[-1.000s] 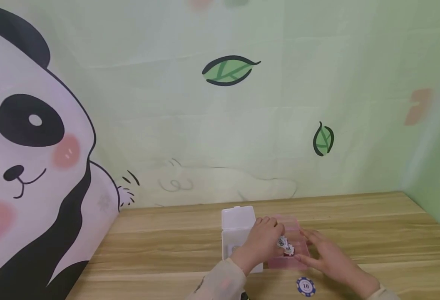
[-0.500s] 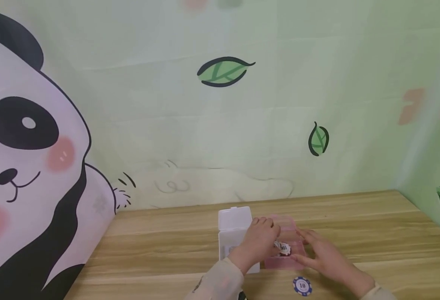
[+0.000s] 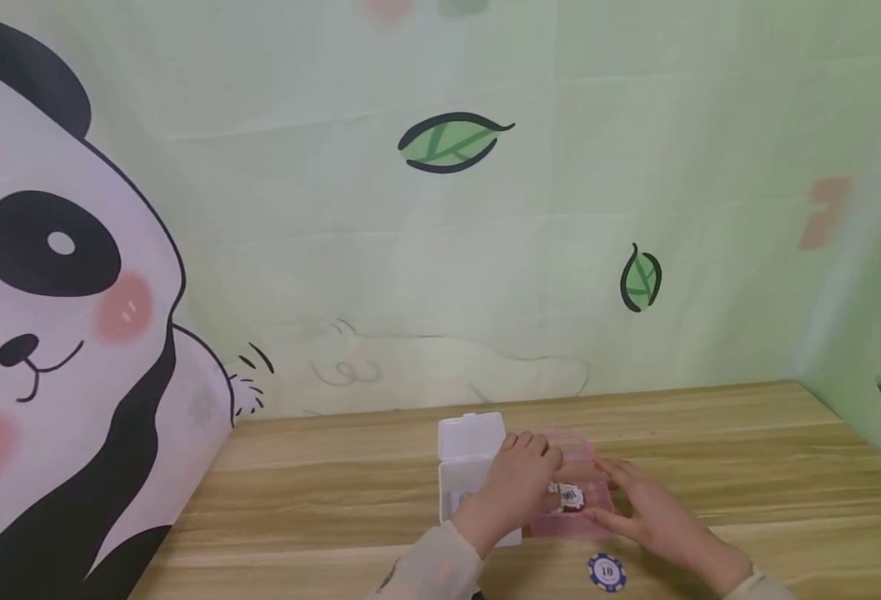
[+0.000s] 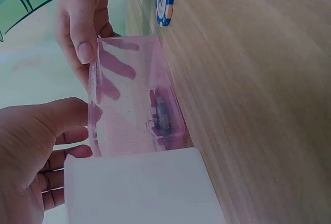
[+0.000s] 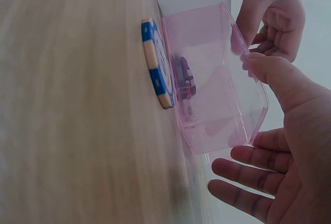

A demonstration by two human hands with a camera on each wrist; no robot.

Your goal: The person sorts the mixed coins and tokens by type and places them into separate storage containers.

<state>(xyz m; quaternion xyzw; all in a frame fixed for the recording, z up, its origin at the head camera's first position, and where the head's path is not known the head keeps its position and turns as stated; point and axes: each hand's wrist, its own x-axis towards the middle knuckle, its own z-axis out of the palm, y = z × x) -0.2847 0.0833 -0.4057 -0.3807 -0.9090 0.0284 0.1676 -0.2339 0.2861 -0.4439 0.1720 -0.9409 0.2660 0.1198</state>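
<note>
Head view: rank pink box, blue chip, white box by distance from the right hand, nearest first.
1. pink box: touched by the right hand, on its left.
2. blue chip: on the table just in front of the hand, apart from it.
3. white box: farthest, beyond the pink box, by the left hand.

I see my left hand [image 3: 518, 487] forward with fingers curled loosely downward, and my right hand [image 3: 646, 512] beside it, fingers extended and thumb raised, sleeves at both wrists.
</note>
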